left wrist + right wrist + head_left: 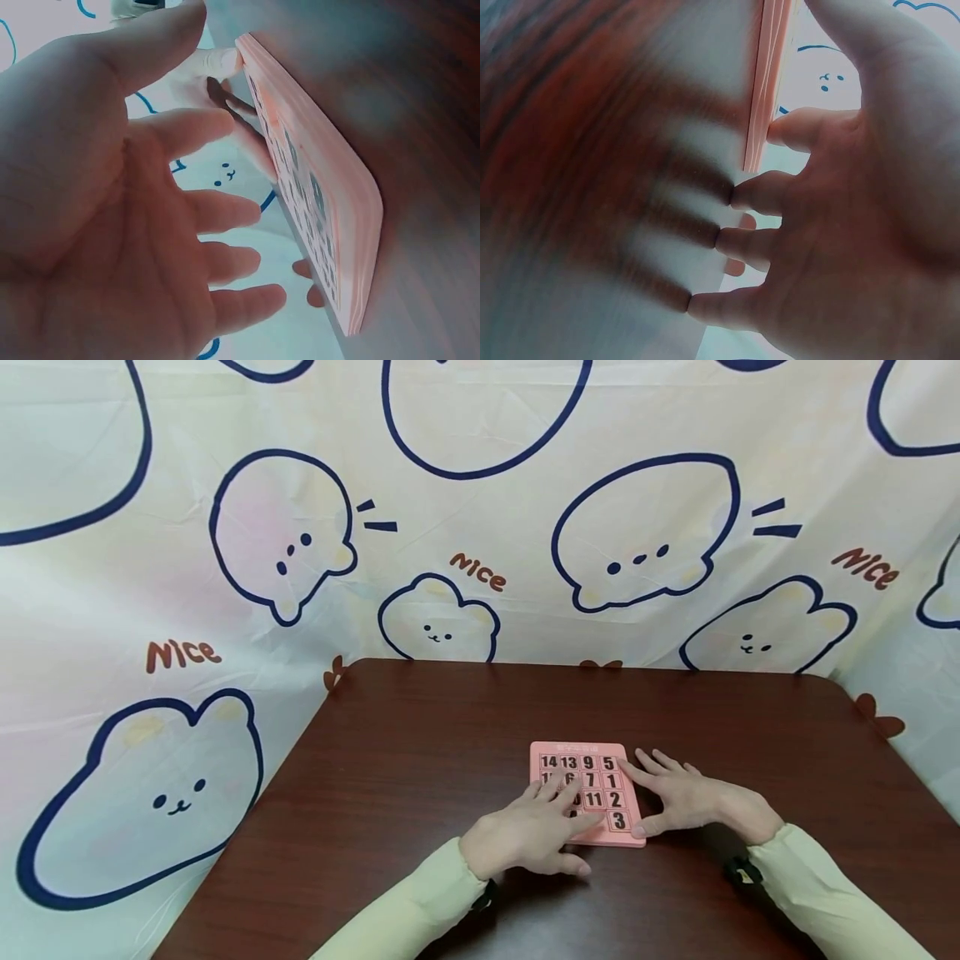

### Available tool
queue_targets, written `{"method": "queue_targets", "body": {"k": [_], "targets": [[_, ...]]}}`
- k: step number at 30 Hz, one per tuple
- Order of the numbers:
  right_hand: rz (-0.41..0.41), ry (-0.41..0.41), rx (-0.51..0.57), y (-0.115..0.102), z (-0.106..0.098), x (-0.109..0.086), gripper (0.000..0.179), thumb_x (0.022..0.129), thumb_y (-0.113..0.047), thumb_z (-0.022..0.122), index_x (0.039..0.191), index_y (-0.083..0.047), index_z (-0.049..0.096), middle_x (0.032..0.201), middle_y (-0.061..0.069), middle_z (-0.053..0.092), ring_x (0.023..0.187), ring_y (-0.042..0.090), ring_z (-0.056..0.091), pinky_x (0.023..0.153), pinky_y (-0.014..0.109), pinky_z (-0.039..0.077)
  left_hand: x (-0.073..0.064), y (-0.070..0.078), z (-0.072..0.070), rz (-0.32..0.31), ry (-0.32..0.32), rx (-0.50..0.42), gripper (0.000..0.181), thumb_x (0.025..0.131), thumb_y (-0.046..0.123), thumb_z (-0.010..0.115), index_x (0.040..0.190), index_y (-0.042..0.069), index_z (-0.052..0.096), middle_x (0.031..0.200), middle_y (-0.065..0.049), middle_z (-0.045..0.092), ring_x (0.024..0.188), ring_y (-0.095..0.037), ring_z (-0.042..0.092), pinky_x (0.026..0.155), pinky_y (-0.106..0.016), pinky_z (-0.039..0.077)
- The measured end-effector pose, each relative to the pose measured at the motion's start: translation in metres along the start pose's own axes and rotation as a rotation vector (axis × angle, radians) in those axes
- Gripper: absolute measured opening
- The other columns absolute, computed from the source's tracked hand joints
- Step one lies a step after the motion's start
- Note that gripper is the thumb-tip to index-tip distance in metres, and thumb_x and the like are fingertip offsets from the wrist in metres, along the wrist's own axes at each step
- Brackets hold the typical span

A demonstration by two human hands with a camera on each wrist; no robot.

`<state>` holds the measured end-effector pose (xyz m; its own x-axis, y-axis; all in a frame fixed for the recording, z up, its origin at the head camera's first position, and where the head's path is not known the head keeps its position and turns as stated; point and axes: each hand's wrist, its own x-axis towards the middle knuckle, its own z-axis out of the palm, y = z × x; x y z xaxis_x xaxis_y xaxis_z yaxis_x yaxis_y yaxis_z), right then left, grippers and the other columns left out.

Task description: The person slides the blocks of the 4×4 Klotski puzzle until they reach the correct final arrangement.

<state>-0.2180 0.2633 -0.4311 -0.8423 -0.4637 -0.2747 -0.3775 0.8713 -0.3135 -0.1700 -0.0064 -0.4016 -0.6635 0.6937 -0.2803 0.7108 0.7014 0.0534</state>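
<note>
A pink number sliding puzzle [592,781] lies flat on the brown table, its tiles printed with black numbers such as 14, 13, 9 and 5 along the far row. Over its near left part my left hand [532,835] is spread, fingers extended, hiding several tiles. In the left wrist view that palm faces the puzzle's thick edge [352,217], with the fingers apart from it. At the puzzle's right side is my right hand [682,797]; its thumb touches the near right corner and its index fingertip the far right edge. The other right fingertips [705,304] rest on the table.
The dark brown wooden table [420,718] reaches back to a pale cloth [525,527] printed with blue cartoon bears and the word "Nice". Both forearms wear light green sleeves, and a black wrist strap [742,870] shows at the right cuff.
</note>
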Motion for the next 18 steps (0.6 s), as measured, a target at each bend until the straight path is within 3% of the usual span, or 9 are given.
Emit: {"method": "queue_targets", "body": {"k": [8,18], "targets": [[0.015,-0.001,0.003,-0.002,0.001,0.001,0.110,0.073,-0.073,0.067,0.156,-0.015,0.026,0.160,0.029,0.019,0.146,0.055,0.012,0.106,0.078,0.014,-0.017,-0.014,0.003,-0.026,-0.001,0.029,0.079,0.084,0.067,0.061,0.153,0.041,0.030,0.165,-0.008,0.019,0.154,-0.032,0.008,0.121,-0.050,0.022],[0.025,-0.006,0.007,0.000,0.002,0.001,0.112,0.072,-0.075,0.067,0.157,-0.015,0.025,0.160,0.028,0.018,0.146,0.054,0.012,0.106,0.077,0.015,-0.017,-0.012,0.005,-0.067,-0.056,0.043,0.077,0.083,0.063,0.065,0.150,0.045,0.033,0.166,-0.004,0.014,0.154,-0.030,0.008,0.120,-0.048,0.025]]}}
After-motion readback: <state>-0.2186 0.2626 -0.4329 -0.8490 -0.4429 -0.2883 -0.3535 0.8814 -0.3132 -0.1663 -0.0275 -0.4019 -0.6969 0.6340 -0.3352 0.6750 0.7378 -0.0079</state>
